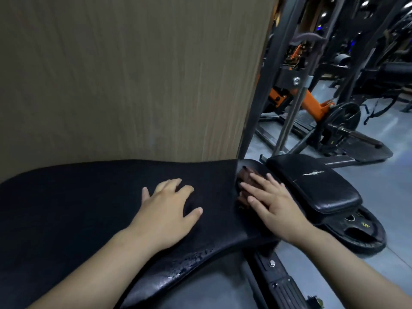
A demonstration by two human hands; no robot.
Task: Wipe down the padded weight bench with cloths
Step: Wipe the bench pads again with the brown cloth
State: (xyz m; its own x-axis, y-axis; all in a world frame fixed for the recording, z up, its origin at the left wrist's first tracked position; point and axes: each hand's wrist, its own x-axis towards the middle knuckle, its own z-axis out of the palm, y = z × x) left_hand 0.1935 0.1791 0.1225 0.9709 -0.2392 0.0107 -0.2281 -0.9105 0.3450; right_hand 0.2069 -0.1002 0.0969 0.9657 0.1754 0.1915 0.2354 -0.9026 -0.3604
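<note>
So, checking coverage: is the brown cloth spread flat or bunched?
Bunched: the cloth shows crumpled folds under the right hand, at the bench pad end.

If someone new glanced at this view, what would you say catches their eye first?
Two bare hands on the wide black padded bench: the left hand lies flat mid-pad, while the right hand presses a brown cloth at the pad's right end. Beyond, a bright orange machine frame stands out among dark equipment.

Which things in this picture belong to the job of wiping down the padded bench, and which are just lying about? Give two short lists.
Part of the job:
- large bench pad
- small seat pad
- brown cloth
- right hand pressing the cloth
- left hand flat on the large pad

Just lying about:
- weight plate under the seat pad
- orange machine
- wood panel
</note>
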